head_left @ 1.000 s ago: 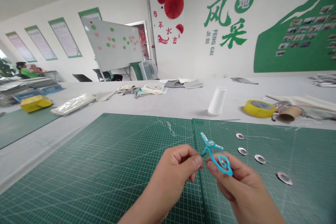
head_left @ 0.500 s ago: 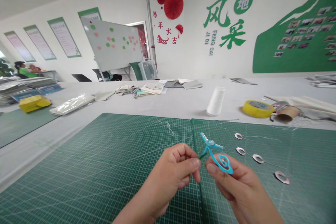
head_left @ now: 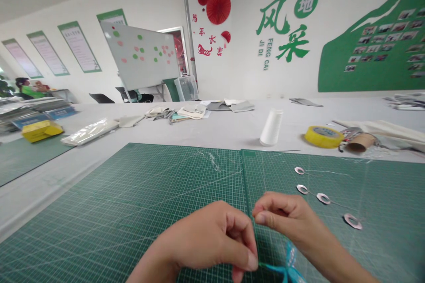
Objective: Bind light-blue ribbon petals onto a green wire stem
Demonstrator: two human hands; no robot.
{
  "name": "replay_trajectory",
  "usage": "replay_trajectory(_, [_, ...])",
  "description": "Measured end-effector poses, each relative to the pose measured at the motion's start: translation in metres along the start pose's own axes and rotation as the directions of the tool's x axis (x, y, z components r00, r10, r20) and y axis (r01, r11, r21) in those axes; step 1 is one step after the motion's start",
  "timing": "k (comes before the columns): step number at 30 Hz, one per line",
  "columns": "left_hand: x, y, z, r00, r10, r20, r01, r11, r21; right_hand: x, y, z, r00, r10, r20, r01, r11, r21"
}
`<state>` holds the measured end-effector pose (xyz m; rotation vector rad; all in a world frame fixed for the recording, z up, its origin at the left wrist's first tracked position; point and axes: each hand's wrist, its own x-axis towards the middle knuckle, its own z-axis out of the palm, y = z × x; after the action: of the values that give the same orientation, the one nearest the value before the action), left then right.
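My left hand (head_left: 209,239), low in the view, has thumb and index finger pinched on the thin green stem end of a blue wire-like ornament (head_left: 288,269). The ornament is turquoise with clear beads on one part; it points right and is partly cut off by the bottom edge. Above it, my right hand (head_left: 288,216) is closed in a pinch, apart from the ornament; whether a thread lies between its fingertips I cannot make out. Several small pale pink rings (head_left: 323,199) with thin thread tails lie to the right of my right hand.
Green cutting mats (head_left: 159,185) cover the near table. Beyond them stand a white thread cone (head_left: 271,128), a yellow tape roll (head_left: 323,137) and a cardboard tube (head_left: 360,142). Fabric pieces (head_left: 192,111), a plastic-wrapped pack (head_left: 91,131) and a yellow box (head_left: 41,131) lie farther left. A person sits far left.
The blue ornament has swung down and to the right, out of my right hand. My left hand has lowered with the stem, and my right hand has turned into a pinch above it.
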<state>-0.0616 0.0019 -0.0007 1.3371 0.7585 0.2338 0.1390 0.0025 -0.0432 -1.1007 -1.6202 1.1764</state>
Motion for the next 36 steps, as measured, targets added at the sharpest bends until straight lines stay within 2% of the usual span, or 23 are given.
replay_trajectory(4, [-0.001, 0.0, 0.008, 0.983, -0.021, -0.183, 0.074, 0.954, 0.29, -0.004, -0.01, -0.005, 0.998, -0.07, 0.007, 0.07, 0.973, -0.222])
replay_trajectory(6, [-0.002, 0.0, 0.011, 0.96, 0.027, -0.279, 0.092, 0.91, 0.404, -0.008, -0.017, -0.004, 0.992, -0.124, 0.014, 0.121, 0.937, -0.329])
replay_trajectory(9, [-0.001, -0.002, 0.012, 0.924, 0.12, -0.363, 0.083, 0.864, 0.496, -0.018, -0.025, 0.0, 0.965, -0.261, 0.038, 0.246, 0.839, -0.485])
replay_trajectory(12, [0.0, -0.004, 0.009, 0.89, 0.166, -0.425, 0.081, 0.859, 0.506, -0.027, -0.027, 0.006, 0.905, -0.415, 0.09, 0.377, 0.687, -0.622])
replay_trajectory(14, [0.001, -0.006, 0.006, 0.874, 0.174, -0.454, 0.075, 0.874, 0.48, -0.032, -0.025, 0.008, 0.873, -0.474, 0.116, 0.418, 0.603, -0.679])
replay_trajectory(16, [0.001, -0.005, 0.001, 0.867, 0.179, -0.466, 0.052, 0.896, 0.44, -0.036, -0.023, 0.01, 0.86, -0.493, 0.134, 0.431, 0.56, -0.708])
replay_trajectory(20, [0.001, 0.0, -0.006, 0.856, 0.18, -0.485, -0.01, 0.943, 0.333, -0.038, -0.019, 0.012, 0.86, -0.488, 0.151, 0.43, 0.532, -0.73])
replay_trajectory(23, [0.0, 0.003, -0.009, 0.841, 0.184, -0.509, -0.053, 0.964, 0.26, -0.036, -0.017, 0.014, 0.876, -0.465, 0.131, 0.41, 0.573, -0.709])
replay_trajectory(29, [-0.001, 0.005, -0.01, 0.843, 0.165, -0.511, -0.129, 0.986, 0.104, -0.034, -0.014, 0.021, 0.931, -0.361, -0.044, 0.276, 0.78, -0.561])
replay_trajectory(33, [-0.003, 0.007, -0.009, 0.856, 0.142, -0.497, -0.174, 0.985, -0.018, -0.032, -0.012, 0.026, 0.972, -0.168, -0.166, 0.088, 0.909, -0.408])
replay_trajectory(36, [-0.003, 0.008, -0.009, 0.868, 0.129, -0.479, -0.196, 0.976, -0.093, -0.027, -0.01, 0.029, 0.976, 0.032, -0.213, -0.075, 0.978, -0.195])
